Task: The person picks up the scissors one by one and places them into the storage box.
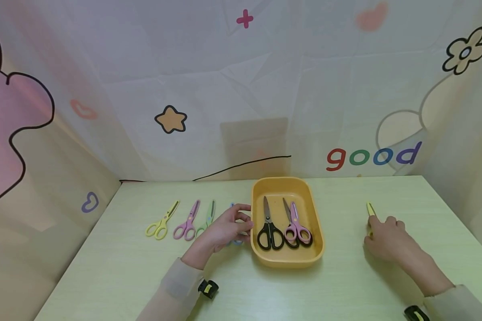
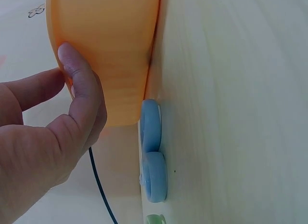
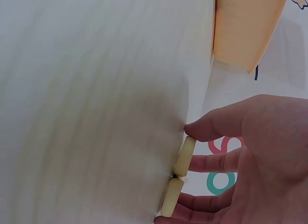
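Note:
My left hand [image 1: 229, 227] holds the left rim of a yellow plastic tray [image 1: 319, 236]. In the left wrist view, its digits [image 2: 79, 84] meet at the tray's edge, one lying against the outer wall. Inside the tray lie black-handled scissors [image 1: 271, 236] and, beside them, pink scissors [image 1: 293, 218] on top of a second black pair [image 1: 286, 206]. Over on the right, my right hand [image 1: 393, 238] pinches yellow scissors [image 1: 370, 208] at the table surface. Their two handle loops [image 3: 185, 156] sit between thumb and fingers in the right wrist view.
Left of the tray, more scissors lie in a row on the pale table [image 1: 116, 267]: yellow [image 1: 160, 225], purple [image 1: 189, 220], green [image 1: 210, 214] and blue [image 2: 151, 125]. The left hand partly covers the blue pair. A printed cloth [image 1: 201, 89] hangs behind.

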### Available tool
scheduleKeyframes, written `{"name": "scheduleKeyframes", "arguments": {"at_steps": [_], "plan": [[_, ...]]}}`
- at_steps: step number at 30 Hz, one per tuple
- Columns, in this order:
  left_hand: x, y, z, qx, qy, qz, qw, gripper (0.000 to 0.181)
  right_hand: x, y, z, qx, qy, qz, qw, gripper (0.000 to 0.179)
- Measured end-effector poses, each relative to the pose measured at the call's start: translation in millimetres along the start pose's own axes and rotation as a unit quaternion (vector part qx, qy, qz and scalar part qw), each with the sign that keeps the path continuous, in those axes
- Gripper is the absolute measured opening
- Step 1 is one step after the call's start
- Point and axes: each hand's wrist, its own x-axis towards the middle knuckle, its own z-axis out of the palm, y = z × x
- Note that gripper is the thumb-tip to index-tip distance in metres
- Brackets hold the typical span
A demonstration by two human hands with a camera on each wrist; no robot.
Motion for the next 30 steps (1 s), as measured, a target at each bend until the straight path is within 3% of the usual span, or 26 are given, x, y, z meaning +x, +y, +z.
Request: {"name": "scheduleKeyframes", "arguments": {"at_steps": [8, 18, 30], "plan": [[0.6, -0.8, -0.6, 0.002, 0.000, -0.001, 1.0000, 0.051, 1.0, -1.9, -3.3, 0.012, 0.006, 0.001, 0.9999, 0.027], [-0.1, -0.3, -1.0, -0.002, -0.002, 0.000, 1.0000, 0.052, 3.2, -3.8, 0.3, 0.023, 0.056, -0.007, 0.9981, 0.032], [-0.5, 0.6, -0.5, 0.001, 0.000, -0.001, 1.0000, 0.051, 1.2, -23.3, -3.7, 0.024, 0.084, -0.023, 0.9959, 0.031]]}}
